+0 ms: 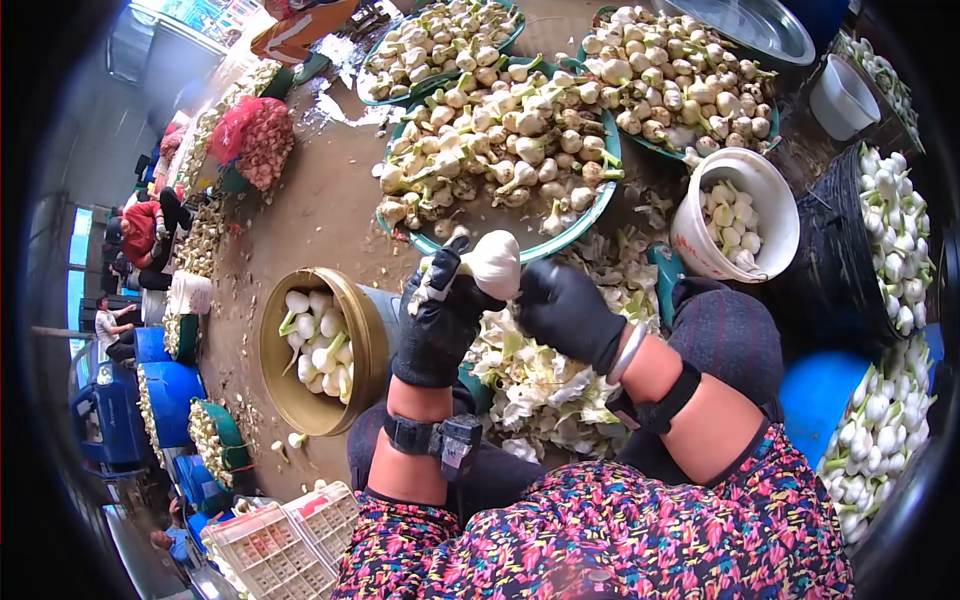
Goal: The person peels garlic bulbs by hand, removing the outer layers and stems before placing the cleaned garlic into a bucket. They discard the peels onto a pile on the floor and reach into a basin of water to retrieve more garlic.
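My left hand (pixel 438 328), in a black glove, is closed round a large white garlic bulb (pixel 494 262) and holds it up in front of me. Close by on the right, my gloved right hand (pixel 568 314) has its fingers curled together at the bulb's lower side; what lies between the fingertips is hidden. Beyond both hands sits a wide green-rimmed basin (pixel 600 205) with many unpeeled garlic bulbs (pixel 505 140). Below my hands, a heap of pale garlic skins (pixel 545 385) lies between my knees.
A tan bucket (pixel 275 395) of peeled bulbs stands on the left, a white bucket (pixel 685 235) of pale cloves or bulbs on the right. More garlic fills a black tub (pixel 825 250) at far right. Plastic crates (pixel 290 540) are at lower left. People (pixel 145 235) sit farther off.
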{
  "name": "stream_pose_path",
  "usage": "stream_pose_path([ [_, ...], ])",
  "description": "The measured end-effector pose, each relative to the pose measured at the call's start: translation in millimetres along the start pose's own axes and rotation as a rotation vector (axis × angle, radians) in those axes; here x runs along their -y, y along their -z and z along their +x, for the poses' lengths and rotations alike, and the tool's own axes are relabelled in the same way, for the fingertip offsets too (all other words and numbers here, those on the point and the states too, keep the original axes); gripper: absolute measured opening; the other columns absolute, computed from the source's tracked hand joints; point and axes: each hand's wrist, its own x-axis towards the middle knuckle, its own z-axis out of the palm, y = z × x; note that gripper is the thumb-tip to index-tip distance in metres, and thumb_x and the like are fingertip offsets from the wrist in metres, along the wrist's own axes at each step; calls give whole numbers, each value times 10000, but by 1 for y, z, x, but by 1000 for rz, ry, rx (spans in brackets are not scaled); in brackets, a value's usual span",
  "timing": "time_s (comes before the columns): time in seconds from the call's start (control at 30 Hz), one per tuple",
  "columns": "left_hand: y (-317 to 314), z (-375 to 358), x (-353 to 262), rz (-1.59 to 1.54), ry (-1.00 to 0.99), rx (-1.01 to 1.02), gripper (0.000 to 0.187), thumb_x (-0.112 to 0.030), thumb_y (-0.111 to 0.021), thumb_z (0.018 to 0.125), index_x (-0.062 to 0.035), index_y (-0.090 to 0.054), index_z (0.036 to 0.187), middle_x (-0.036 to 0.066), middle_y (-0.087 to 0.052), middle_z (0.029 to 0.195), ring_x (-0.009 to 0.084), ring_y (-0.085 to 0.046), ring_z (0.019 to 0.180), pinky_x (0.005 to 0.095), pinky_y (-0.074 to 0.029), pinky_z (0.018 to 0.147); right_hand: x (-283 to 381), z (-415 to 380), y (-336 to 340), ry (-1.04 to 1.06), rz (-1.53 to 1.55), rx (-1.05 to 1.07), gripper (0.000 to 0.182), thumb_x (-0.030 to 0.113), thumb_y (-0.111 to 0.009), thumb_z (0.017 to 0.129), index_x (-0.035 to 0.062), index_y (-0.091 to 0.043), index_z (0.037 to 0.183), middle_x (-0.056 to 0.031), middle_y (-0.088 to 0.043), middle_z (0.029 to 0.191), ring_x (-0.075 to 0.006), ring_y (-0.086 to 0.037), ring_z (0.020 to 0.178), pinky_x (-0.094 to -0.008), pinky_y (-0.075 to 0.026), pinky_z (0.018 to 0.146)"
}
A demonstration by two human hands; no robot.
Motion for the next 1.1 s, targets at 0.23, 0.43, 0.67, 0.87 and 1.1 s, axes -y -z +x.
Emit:
stream_pose_path([
  [0.23, 57, -18, -95, 797, -692, -180, 274, -206, -545, 888, 6, -568, 1061, 67, -612, 938, 136, -575, 766, 272, -473, 711, 21, -23, 11, -147, -626, 671, 182, 127, -549, 674, 33, -622, 812, -201, -616, 784, -359, -601, 780, -428, -467, 707],
  [0.43, 101, -8, -138, 1541, -647, -160, 182, -124, -614, 789, 2, -654, 914, 123, -652, 892, 222, -619, 804, 318, -466, 743, 36, -19, 14, -153, -610, 578, 342, 246, -560, 750, 43, -570, 1026, -217, -605, 936, -364, -575, 907, -445, -445, 804],
  [0.67, 122, 155, 19, 2035, 30, 127, 260, -233, -582, 773, -96, -638, 986, 159, -625, 994, 344, -593, 940, 431, -473, 809, 34, -17, 21, -213, -661, 553, 387, 298, -560, 767, 65, -555, 1077, -211, -608, 926, -378, -573, 908, -462, -447, 801],
  [0.87, 170, 202, 71, 2318, 258, 26, 314, -274, -616, 736, -74, -653, 976, 179, -601, 1052, 319, -554, 1007, 402, -460, 831, 30, -7, 38, -217, -658, 430, 396, 290, -570, 774, 36, -550, 1077, -208, -595, 896, -364, -573, 863, -454, -450, 766],
  [1.1, 99, 136, 21, 1332, 95, 354, 179, -125, -598, 810, -20, -639, 950, 106, -638, 788, 204, -599, 656, 305, -487, 627, 25, 2, 28, -103, -425, -20, 632, 223, -618, 732, 44, -394, 1294, -255, -511, 1169, -395, -513, 1053, -427, -411, 910],
])
